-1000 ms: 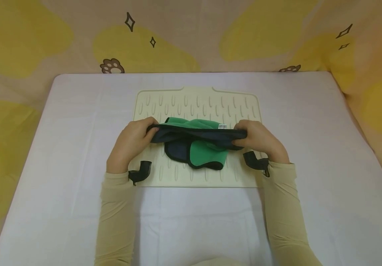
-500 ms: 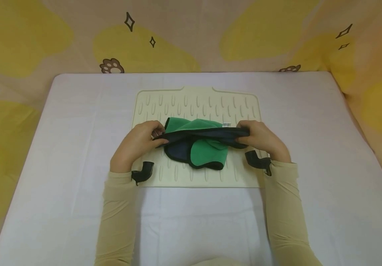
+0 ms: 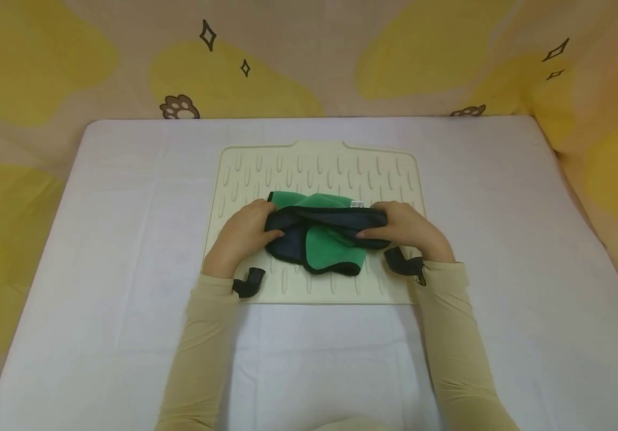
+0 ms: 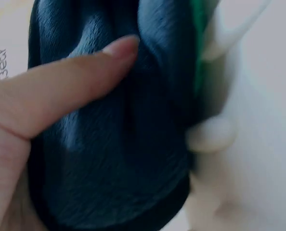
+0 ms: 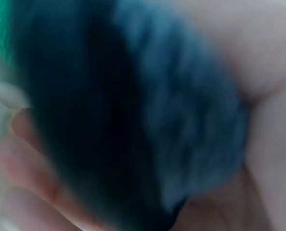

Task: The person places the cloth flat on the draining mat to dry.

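Observation:
A cloth (image 3: 335, 245), green on one face and dark navy on the other with black edging, lies bunched on a cream ribbed mat (image 3: 319, 161). My left hand (image 3: 241, 233) grips its left end, the thumb over the navy face; in the left wrist view the navy fabric (image 4: 109, 159) fills the space between thumb and fingers. At the opposite end my right hand (image 3: 408, 227) holds the fold between thumb and fingers. The right wrist view is blurred, with navy fabric (image 5: 191, 106) across the palm. A small white tag (image 3: 357, 204) sticks out along the far edge.
The mat lies on a white-covered table (image 3: 125, 239). A yellow and beige patterned curtain (image 3: 341, 54) hangs behind and at both sides. Black wrist mounts (image 3: 249, 282) sit under both wrists, low over the mat.
My left hand has shifted its hold inward to the right and slightly nearer. The right hand has come a little left, so the stretched fold of cloth is now shorter and slacker.

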{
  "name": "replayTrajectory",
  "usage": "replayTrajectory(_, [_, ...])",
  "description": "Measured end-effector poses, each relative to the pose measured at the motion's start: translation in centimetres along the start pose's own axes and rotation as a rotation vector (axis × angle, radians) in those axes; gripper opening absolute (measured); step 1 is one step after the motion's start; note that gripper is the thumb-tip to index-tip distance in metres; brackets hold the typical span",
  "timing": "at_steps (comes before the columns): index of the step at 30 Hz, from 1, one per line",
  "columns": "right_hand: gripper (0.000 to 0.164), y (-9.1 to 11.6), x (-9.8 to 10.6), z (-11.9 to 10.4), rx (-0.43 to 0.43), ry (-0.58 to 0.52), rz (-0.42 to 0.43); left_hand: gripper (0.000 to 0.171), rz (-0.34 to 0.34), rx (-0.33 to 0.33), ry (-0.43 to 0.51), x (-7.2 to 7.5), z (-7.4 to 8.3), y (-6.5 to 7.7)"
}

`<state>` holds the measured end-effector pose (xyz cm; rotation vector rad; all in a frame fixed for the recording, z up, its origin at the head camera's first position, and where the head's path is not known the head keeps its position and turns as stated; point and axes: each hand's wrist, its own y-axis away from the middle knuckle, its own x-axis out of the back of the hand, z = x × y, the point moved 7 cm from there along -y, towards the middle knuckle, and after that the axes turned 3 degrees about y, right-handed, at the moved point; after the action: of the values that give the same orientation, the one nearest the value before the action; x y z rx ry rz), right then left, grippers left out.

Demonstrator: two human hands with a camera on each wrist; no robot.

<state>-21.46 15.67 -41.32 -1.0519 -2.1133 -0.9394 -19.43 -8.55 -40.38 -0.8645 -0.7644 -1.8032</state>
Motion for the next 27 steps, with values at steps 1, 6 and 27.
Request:
replayTrajectory(1, [0.04,-0.1,0.0,-0.1,0.006,0.017,0.013,0.036,0.013,0.008,-0.012,-0.1,0.1,0.0])
replayTrajectory(6, [0.031,-0.6,-0.5,-0.9,0.056,0.031,0.036,0.033,0.07,0.027,-0.071,-0.2,0.5,-0.2])
replayTrajectory(27, [0.018,2.1,4.3,-2.9,0.34,0.005,0.8,0.019,0.699,-0.181,-0.049,3.8,2.9,1.5])
